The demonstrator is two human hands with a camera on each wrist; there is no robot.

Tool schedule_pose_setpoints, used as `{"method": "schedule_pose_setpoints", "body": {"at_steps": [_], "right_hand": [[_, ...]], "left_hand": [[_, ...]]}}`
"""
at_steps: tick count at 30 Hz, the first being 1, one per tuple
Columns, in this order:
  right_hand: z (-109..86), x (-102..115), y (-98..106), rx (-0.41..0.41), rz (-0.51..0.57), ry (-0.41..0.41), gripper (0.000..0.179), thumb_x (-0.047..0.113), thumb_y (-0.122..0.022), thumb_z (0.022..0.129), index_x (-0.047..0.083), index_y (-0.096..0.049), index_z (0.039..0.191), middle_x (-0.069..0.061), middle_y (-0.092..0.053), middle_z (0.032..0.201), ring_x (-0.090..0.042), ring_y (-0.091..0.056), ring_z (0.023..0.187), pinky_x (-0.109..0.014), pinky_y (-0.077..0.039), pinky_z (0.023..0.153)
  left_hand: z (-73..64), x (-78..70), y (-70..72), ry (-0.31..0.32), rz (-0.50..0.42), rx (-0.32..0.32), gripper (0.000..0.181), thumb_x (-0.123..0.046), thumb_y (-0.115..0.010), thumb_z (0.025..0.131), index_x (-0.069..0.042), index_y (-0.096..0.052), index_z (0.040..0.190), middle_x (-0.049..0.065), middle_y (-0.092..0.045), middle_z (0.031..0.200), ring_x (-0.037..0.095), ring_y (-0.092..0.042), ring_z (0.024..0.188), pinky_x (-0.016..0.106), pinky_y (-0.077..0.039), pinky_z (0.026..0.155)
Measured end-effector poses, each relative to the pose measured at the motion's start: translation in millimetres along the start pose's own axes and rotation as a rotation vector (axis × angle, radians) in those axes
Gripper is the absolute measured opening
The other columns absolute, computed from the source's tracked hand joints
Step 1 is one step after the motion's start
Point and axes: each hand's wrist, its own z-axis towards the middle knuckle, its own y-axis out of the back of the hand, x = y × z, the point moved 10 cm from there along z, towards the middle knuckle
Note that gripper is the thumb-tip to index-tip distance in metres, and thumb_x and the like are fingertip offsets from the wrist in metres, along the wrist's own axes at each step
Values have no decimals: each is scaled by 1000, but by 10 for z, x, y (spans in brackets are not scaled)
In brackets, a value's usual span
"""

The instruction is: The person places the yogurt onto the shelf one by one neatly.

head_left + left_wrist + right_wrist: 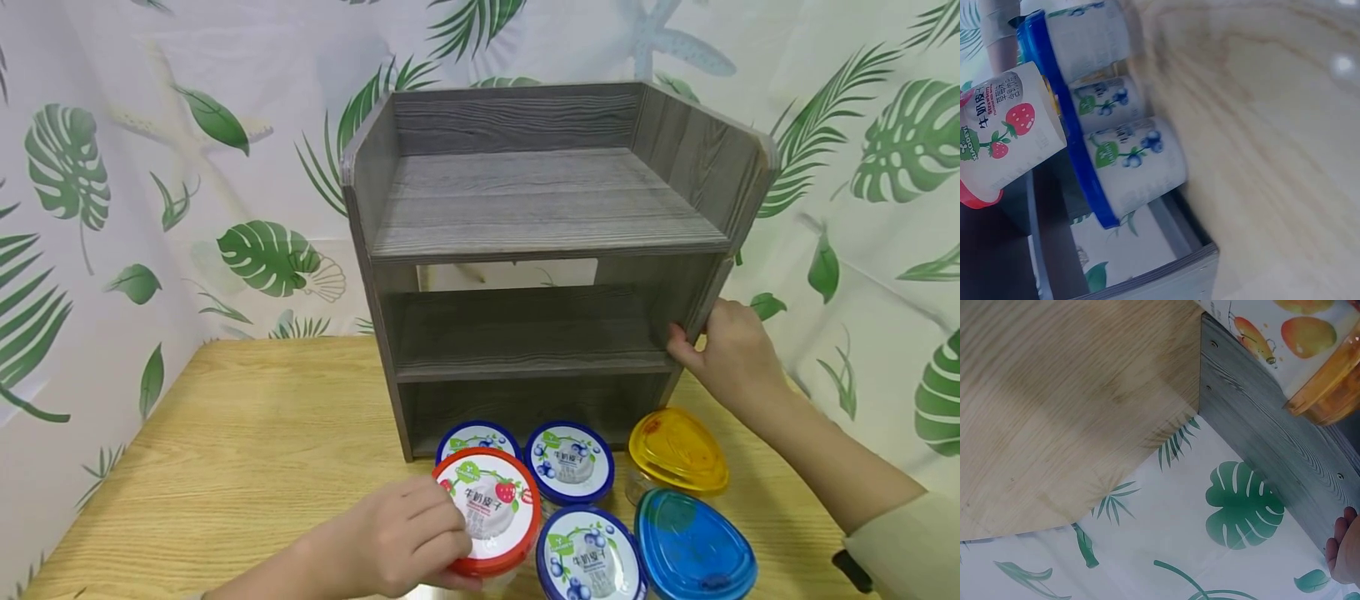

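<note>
My left hand (405,533) grips a tub with a red lid (491,508) by its left side. Its white wall, printed with strawberries, appears in the left wrist view, raised above the tabletop. With the thumb on the inner face and the fingers outside, my right hand (723,350) holds the right side panel of a grey wooden shelf unit (551,204). Fingers of that hand (1342,547) also show against the panel's outer face in the right wrist view. Beside the red-lidded tub stand blueberry tubs with dark blue lids, one front (592,554), two behind (570,461).
A tub with a yellow lid (678,450) and one with a clear blue lid (693,542) stand at the right, before the shelf. The wooden tabletop (247,433) extends left. A leaf-patterned cloth (247,167) surrounds the table's back and sides.
</note>
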Motion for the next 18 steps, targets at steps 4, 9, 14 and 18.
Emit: {"method": "schedule_pose_setpoints", "body": {"at_steps": [4,9,14,18], "right_hand": [[-3,14,5,-5,3,4,25,14,-66,73,-3,-49,82,-14,-52,62,-27,-45,54,-37,-39,49],[3,28,5,-16,10,7,26,14,-66,72,-3,-50,82,-15,-52,63,-28,-46,55,-38,-38,50],[-3,13,14,-17,12,0,24,14,-65,72,-3,-50,80,-16,-54,63,-31,-48,55,-41,-40,51],[-9,12,6,-14,3,7,25,13,-66,71,-3,-50,81,-16,-54,64,-30,-48,56,-40,-40,51]], "left_hand": [[38,52,98,-20,44,-63,28,-39,-67,86,-12,-60,84,-4,-61,78,9,-55,72,17,-49,72],[74,154,238,-28,76,-128,31,-39,-70,83,-11,-59,81,-4,-59,75,9,-53,70,17,-48,67],[153,251,331,-39,108,-148,34,-40,-74,80,-10,-58,79,-3,-58,74,10,-52,68,19,-48,66],[236,300,391,-52,128,-163,34,-39,-75,79,-10,-57,79,-3,-58,73,10,-52,66,19,-47,64]]}}
